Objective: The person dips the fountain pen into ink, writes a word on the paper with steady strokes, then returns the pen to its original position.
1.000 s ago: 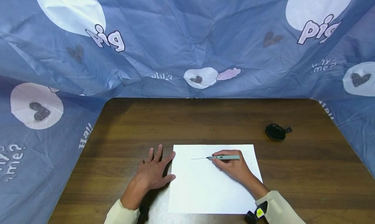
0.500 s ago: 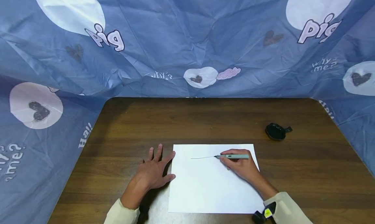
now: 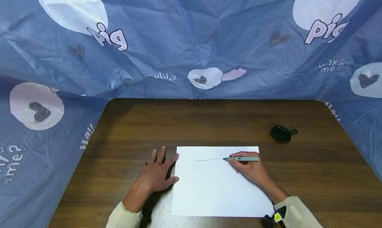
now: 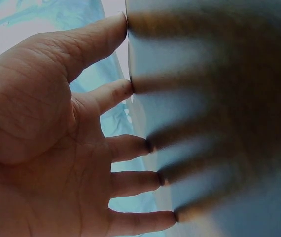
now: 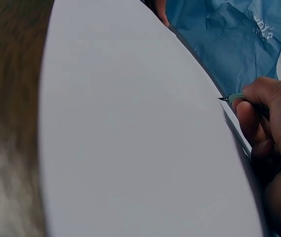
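Note:
A white sheet of paper (image 3: pixel 209 191) lies on the brown wooden table. My right hand (image 3: pixel 249 166) pinches a pale green fountain pen (image 3: pixel 249 158), its dark nib at the right end of a thin, nearly level line (image 3: pixel 206 160) on the upper part of the sheet. In the right wrist view the pen (image 5: pixel 235 97) sticks out between thumb and fingers. My left hand (image 3: pixel 155 176) is spread on the table, thumb and index fingertips at the paper's left edge. The left wrist view shows the left hand's (image 4: pixel 81 133) straight fingers touching the glossy surface with their tips.
A small round black dish-like object (image 3: pixel 281 134) with a short tab sits at the right of the table (image 3: pixel 191 122), beyond the paper. A blue printed cloth (image 3: pixel 167 29) hangs behind the table and down both sides.
My right hand has slid right across the paper with the pen, and the line has grown longer in that direction. The left hand has stayed in place.

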`<action>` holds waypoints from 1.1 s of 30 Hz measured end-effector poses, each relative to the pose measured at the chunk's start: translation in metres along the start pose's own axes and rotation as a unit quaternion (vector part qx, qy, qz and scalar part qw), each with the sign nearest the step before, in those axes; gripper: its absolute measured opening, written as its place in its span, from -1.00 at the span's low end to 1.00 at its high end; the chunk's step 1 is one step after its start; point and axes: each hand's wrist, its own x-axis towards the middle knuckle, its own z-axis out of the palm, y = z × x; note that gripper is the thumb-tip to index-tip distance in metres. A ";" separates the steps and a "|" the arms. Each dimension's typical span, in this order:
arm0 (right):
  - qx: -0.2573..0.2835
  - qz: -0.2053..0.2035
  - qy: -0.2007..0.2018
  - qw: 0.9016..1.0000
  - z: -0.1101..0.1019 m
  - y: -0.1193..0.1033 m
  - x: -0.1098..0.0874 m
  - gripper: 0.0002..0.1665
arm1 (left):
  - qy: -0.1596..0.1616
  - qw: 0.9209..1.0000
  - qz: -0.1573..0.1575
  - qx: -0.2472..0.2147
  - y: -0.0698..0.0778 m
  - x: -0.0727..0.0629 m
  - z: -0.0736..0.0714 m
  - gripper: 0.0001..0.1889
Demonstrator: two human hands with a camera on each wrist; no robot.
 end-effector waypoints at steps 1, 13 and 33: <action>0.001 -0.001 0.001 1.000 -0.001 0.001 -0.001 -0.83 | 0.000 1.000 0.000 0.000 0.000 0.000 0.000 -0.19; -0.004 0.013 -0.002 1.000 -0.019 0.007 -0.008 -0.85 | 0.004 1.000 0.001 0.006 -0.001 -0.003 0.001 -0.19; -0.026 0.040 -0.012 0.999 -0.032 0.036 -0.011 -0.83 | -0.006 1.000 -0.004 0.005 0.001 0.000 -0.001 -0.19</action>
